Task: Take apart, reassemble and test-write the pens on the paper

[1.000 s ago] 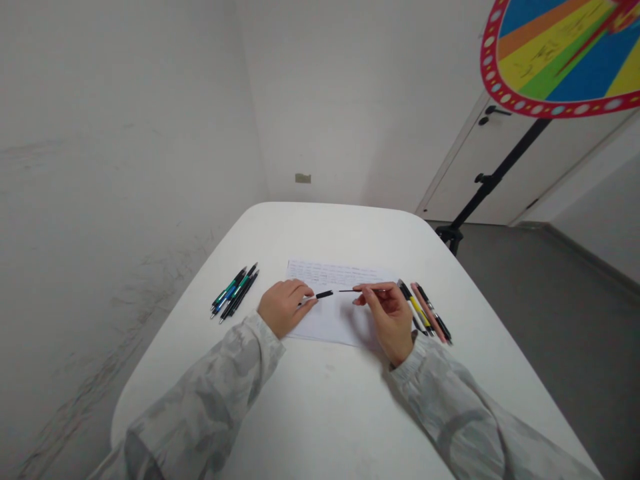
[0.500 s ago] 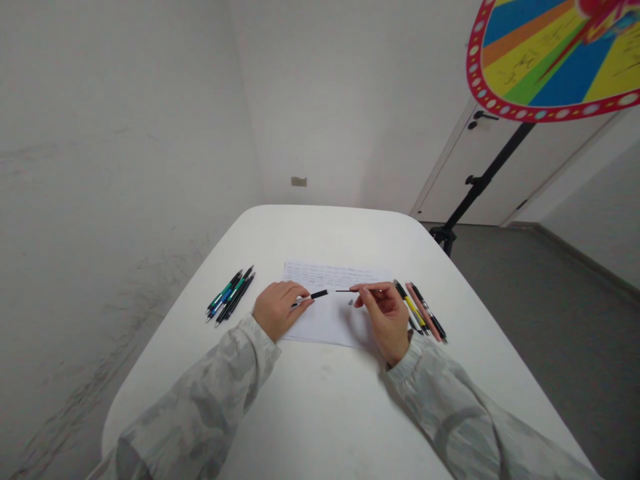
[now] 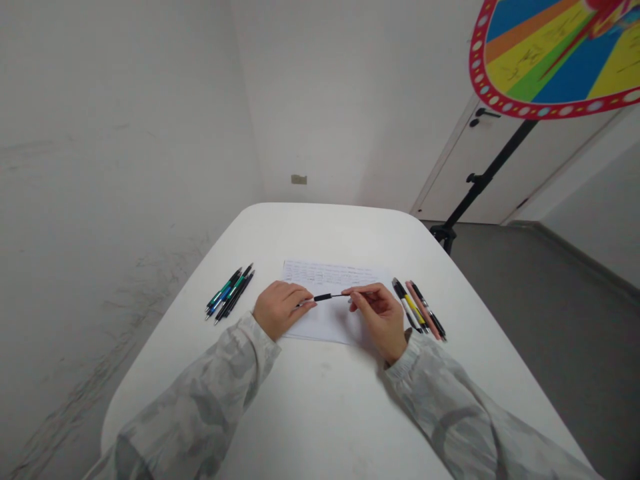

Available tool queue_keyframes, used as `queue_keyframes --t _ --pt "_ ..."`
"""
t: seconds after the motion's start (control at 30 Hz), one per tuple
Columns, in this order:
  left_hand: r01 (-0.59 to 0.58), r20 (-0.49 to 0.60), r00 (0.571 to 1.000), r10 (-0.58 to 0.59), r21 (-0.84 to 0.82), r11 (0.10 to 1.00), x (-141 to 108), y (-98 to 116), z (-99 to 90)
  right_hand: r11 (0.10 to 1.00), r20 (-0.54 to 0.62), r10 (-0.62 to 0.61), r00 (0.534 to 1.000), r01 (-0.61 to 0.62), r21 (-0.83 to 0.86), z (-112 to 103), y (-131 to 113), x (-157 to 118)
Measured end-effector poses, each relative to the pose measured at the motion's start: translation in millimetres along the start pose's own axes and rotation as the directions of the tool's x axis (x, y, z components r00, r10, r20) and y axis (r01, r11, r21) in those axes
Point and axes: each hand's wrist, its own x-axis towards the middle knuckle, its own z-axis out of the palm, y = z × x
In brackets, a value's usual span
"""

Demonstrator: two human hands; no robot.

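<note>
My left hand (image 3: 283, 309) is closed on a pen barrel (image 3: 323, 297), its black grip pointing right over the paper. Between the thumb and fingers of my right hand (image 3: 381, 317) is a thin pen refill (image 3: 338, 295). The refill's left end meets the open end of the black grip, apparently entering it; how deep I cannot tell. A tiny grey piece (image 3: 350, 300) shows by my right fingertips, too small to make out. Beneath both hands lie white paper sheets (image 3: 320, 328) with rows of handwriting along the top.
Several blue, green and black pens (image 3: 230, 293) lie in a bunch on the left of the white table (image 3: 325, 413). To the right rest more pens (image 3: 425, 312), among them yellow and pink ones. Beyond the table's right side stands a colourful wheel (image 3: 555, 60) on a black stand.
My right hand has moved slightly left with the refill, closing the gap to the pen barrel. The barrel in my left hand now lies more level.
</note>
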Motion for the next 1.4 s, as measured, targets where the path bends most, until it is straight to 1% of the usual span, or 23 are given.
queue_keyframes --t 0.07,0.13,0.23,0.37,0.53,0.63,0.77,0.9,1.0,1.17,1.4 --pt "-0.040 -0.001 0.999 0.040 -0.018 0.999 1 2 -0.8 0.999 0.101 0.016 0.995 -0.012 -0.037 -1 2 1" --pt "-0.061 -0.011 0.998 0.061 -0.034 0.998 2 5 -1.2 0.996 0.183 0.008 0.983 0.009 -0.091 -1 2 2" --pt "-0.052 -0.033 0.998 0.051 -0.046 0.998 3 6 -0.9 0.984 0.240 0.013 0.971 0.030 -0.176 -3 1 3" --pt "-0.005 -0.025 1.000 0.004 -0.051 0.999 2 5 -0.1 0.978 0.238 0.003 0.971 0.046 -0.202 -5 0 2" --pt "0.016 0.007 1.000 -0.015 -0.047 0.999 0 3 0.7 0.973 0.152 -0.103 0.983 0.131 -0.191 -7 -3 1" --pt "0.020 0.015 1.000 -0.019 -0.050 0.999 -1 3 1.3 0.961 0.130 -0.134 0.982 0.161 -0.224 -6 -7 0" --pt "0.008 0.039 0.999 -0.006 -0.049 0.999 0 4 1.0 0.944 0.166 -0.154 0.974 0.195 -0.265 -4 -11 -1" --pt "-0.033 0.013 0.999 0.034 -0.039 0.999 2 5 -0.4 0.939 0.199 -0.190 0.961 0.238 -0.250 -4 -13 -2" --pt "-0.052 0.009 0.999 0.053 -0.041 0.998 2 6 -0.6 0.937 0.211 -0.193 0.958 0.244 -0.250 -4 -14 -2" --pt "-0.044 0.053 0.998 0.047 -0.062 0.997 -1 5 1.0 0.935 0.266 -0.180 0.947 0.249 -0.251 -4 -13 -2" --pt "-0.022 0.050 0.998 0.026 -0.077 0.997 -2 5 2.5 0.923 0.222 -0.145 0.964 0.213 -0.322 -4 -13 -1"
